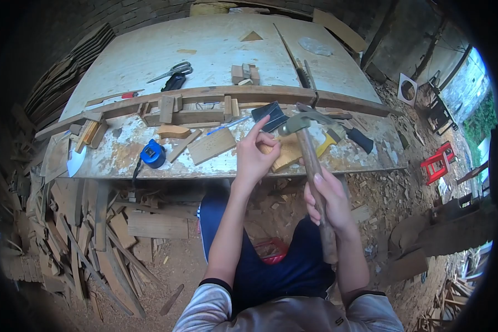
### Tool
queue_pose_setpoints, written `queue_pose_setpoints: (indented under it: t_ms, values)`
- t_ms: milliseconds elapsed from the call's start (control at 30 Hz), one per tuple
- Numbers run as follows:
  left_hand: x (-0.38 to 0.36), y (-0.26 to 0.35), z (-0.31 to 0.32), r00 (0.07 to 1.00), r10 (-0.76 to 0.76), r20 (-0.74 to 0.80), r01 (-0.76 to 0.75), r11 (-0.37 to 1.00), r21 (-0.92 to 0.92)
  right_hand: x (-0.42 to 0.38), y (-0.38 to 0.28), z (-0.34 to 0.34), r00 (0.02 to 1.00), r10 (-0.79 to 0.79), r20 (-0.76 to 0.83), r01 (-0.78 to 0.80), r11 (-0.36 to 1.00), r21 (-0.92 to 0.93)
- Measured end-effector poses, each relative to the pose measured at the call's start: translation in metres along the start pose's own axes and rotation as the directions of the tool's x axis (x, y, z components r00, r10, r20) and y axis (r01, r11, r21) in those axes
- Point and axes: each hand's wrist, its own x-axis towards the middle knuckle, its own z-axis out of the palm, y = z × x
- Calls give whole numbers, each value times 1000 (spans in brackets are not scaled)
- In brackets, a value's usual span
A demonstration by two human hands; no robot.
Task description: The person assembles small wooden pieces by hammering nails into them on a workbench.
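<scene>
My right hand (326, 193) is wrapped round the wooden handle of a claw hammer (311, 152). The hammer's metal head is raised above the bench's front edge, just right of my left hand (254, 152). That left hand is closed in a pinch, thumb against a fingertip with another finger pointing up; whatever is between the tips is too small to make out. Beside the pinch a yellowish wood block (288, 156) lies at the bench edge, partly hidden by the hammer. Behind it are a dark flat case (269, 116) and a yellow-and-black handled tool (332, 138).
On the workbench (196, 166) lie a blue tape measure (152, 154), a flat board (211, 145), scissors (174, 72) and small wood blocks (244, 73). A long wooden beam (348, 101) crosses it. Scrap wood (102, 238) heaps at lower left; a red stool (438, 163) stands right.
</scene>
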Motion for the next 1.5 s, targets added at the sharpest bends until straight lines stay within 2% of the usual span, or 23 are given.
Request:
queue_pose_setpoints:
  t_ms: [33, 67, 200, 300, 333, 433, 467, 567, 600, 700, 833, 867, 967, 1033, 1067, 1133, 1233, 1267, 1367, 1400, 1500]
  values:
    - [-1, 0, -1, 1000, -1, -1, 1, 1000, 2, 5, -2, 0, 997, 70, -18, -70, 997, -15]
    - [0, 1, -1, 1000, -1, -3, 1, 1000, 0, 0, -13, 5, 998, 68, -13, -67, 997, 25]
    - [-1, -3, 0, 1000, 0, -2, 0, 1000, 6, -4, -6, -2, 985, -158, 64, 157, 987, 15]
    - [-2, -1, 0, 1000, -9, 1, 9, 1000, -4, 9, 0, -1, 998, -63, 3, 63, 981, -185]
    - [-1, -1, 1, 1000, -8, -1, 8, 1000, -11, 9, -4, 1, 998, 53, -20, -56, 978, -199]
    - [-1, -4, 1, 1000, 2, -10, -2, 1000, 6, -5, -18, 7, 1000, -22, 1, 22, 990, -138]
    - [-2, -4, 2, 1000, -3, -11, 4, 1000, 9, -7, -15, 7, 996, -88, 1, 88, 985, -150]
    - [-1, -3, 0, 1000, -3, -10, 3, 1000, 19, 2, 1, 6, 988, -150, -32, 142, 974, -179]
    - [-2, -4, 0, 1000, 0, -11, 0, 1000, 19, 6, -3, 5, 997, -63, -38, 54, 977, -206]
    - [0, -1, 1, 1000, 5, -23, -5, 1000, 16, 0, -24, 5, 999, 40, -37, -45, 987, -153]
    - [-1, -5, 1, 1000, -2, 24, 1, 1000, 25, -5, -7, 2, 979, -204, -22, 198, 969, -151]
    - [-1, 3, -1, 999, 9, 50, -13, 998, 69, -1, -5, 0, 985, -174, -21, 169, 975, -147]
    - [-3, 25, -2, 992, 43, 120, -65, 981, 185, 7, -17, -3, 996, 89, 2, -87, 983, -162]
    - [0, 21, -1, 987, 68, 142, -102, 962, 251, -2, -24, 2, 1000, -14, 0, 14, 988, -157]
    - [0, 23, -2, 988, 18, 150, -53, 971, 232, -9, -25, 4, 997, -71, 11, 72, 990, -120]
    - [-2, 20, -1, 990, 31, 137, -61, 973, 224, -13, -19, 1, 988, -150, 42, 152, 986, -67]
    - [-1, 21, -2, 990, 27, 137, -59, 969, 241, 4, -9, -4, 998, -62, 30, 66, 986, -153]
    - [0, 22, -2, 991, 23, 133, -55, 967, 248, 6, -18, -1, 996, 93, -6, -92, 986, -142]
    - [-1, 23, -3, 991, -8, 130, -25, 968, 250, -5, -26, 11, 997, -71, -38, 63, 981, -185]
    - [-3, 22, -3, 991, -9, 133, -24, 969, 246, -7, -21, 11, 988, -153, -39, 147, 982, -114]
    - [1, 21, -5, 991, 6, 130, -37, 971, 235, -1, -2, 13, 967, -244, -78, 233, 964, -126]
